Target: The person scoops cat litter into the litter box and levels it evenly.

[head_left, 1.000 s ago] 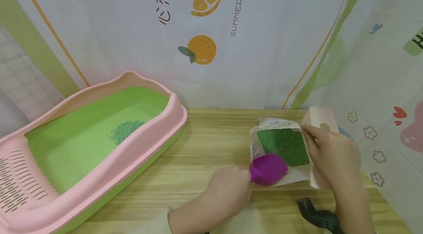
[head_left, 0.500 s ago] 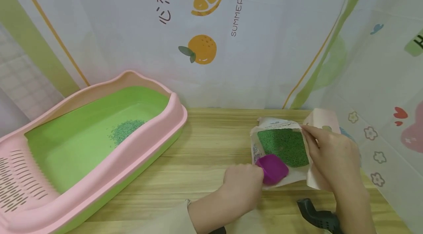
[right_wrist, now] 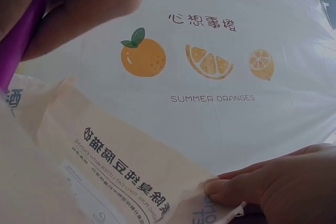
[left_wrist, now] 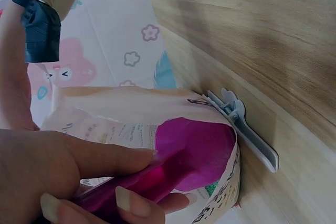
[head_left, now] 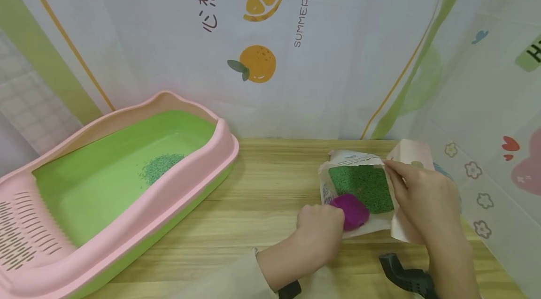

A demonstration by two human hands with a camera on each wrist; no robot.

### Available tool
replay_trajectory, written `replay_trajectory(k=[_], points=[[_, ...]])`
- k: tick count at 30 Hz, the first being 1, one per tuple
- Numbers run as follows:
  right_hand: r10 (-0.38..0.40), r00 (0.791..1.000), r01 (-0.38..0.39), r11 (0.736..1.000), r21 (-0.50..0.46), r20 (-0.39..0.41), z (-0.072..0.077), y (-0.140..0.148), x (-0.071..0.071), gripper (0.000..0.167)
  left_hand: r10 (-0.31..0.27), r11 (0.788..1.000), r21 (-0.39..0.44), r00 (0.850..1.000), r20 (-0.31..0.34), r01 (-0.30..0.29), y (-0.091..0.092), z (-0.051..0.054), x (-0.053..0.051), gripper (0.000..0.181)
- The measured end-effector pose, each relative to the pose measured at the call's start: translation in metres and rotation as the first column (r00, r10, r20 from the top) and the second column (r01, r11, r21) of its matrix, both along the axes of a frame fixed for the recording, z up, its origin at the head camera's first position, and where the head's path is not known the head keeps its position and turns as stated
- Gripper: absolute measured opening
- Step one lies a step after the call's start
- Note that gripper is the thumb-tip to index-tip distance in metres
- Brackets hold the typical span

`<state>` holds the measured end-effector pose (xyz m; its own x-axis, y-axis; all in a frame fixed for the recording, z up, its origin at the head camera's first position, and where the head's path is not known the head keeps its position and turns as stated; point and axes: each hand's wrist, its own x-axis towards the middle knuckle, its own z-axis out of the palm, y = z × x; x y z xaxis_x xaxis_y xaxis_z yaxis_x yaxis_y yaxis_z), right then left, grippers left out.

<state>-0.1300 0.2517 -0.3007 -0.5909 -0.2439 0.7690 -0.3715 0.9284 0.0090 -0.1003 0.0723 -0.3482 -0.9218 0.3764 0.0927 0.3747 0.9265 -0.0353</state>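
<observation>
Because a stretch of wooden table (head_left: 262,195) separates the pink-and-green tray (head_left: 181,177) on your left from the paper bag (head_left: 380,223) on your right, any loose load tilted over that gap would likely scatter. The bag looks soft-walled, so if your right hand (head_left: 427,195) loses its pinch on the far right corner of the rim, the mouth could sag inward. Your left hand (head_left: 321,233) has its fingers wrapped around the handle of the purple scoop (head_left: 354,212), whose bowl sits at the bag's mouth, near its left side; pressing hard there might drag the bag or crease its wall, and a jerk could flick green granules (head_left: 365,184) out. Whether the bowl carries any, I cannot tell.

Around your work, the tray's raised rim walls off its floor on the side facing the bag. A black curved piece (head_left: 407,279) shows beside your right forearm (head_left: 454,261) and could catch. Smaller again, a pale clip (left_wrist: 255,141) sits just beside the bag's wall, easy to knock. Smallest, a speckled patch (head_left: 162,166) lies on the tray's floor.
</observation>
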Motion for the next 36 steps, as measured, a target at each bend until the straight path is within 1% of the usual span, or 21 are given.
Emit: replay_trajectory(k=[5, 13, 18, 24, 27, 32, 36], points=[[0.0, 1.0, 0.0, 1.0, 0.0, 0.005, 0.001, 0.0, 0.0, 0.013, 0.004, 1.0, 0.001, 1.0, 0.003, -0.004, 0.005, -0.002, -0.006, 0.012], [0.012, 1.0, -0.012, 1.0, 0.009, 0.0, 0.002, -0.002, -0.002, 0.011, 0.016, 1.0, -0.013, 1.0, -0.007, -0.016, 0.01, -0.003, -0.015, 0.014], [0.008, 1.0, -0.008, 1.0, 0.003, -0.008, 0.002, -0.003, -0.002, 0.01, 0.027, 0.999, -0.032, 1.0, -0.007, -0.027, 0.019, -0.006, -0.02, 0.015], [-0.009, 1.0, 0.009, 1.0, 0.004, 0.011, 0.001, -0.002, 0.0, 0.011, 0.056, 0.997, -0.061, 0.998, 0.009, -0.055, 0.029, -0.008, -0.024, 0.017], [-0.009, 1.0, 0.009, 1.0, 0.002, 0.009, 0.001, -0.001, 0.0, 0.012, 0.071, 0.996, -0.062, 0.997, 0.016, -0.07, 0.034, -0.009, -0.025, 0.016], [0.006, 1.0, -0.006, 1.0, 0.0, -0.007, 0.0, -0.001, -0.001, 0.012, 0.077, 0.995, -0.07, 0.997, 0.001, -0.077, 0.038, -0.008, -0.027, 0.016], [0.014, 1.0, -0.014, 1.0, 0.005, -0.016, 0.0, -0.001, -0.001, 0.012, 0.079, 0.994, -0.078, 0.997, 0.008, -0.079, 0.041, -0.009, -0.03, 0.015]])
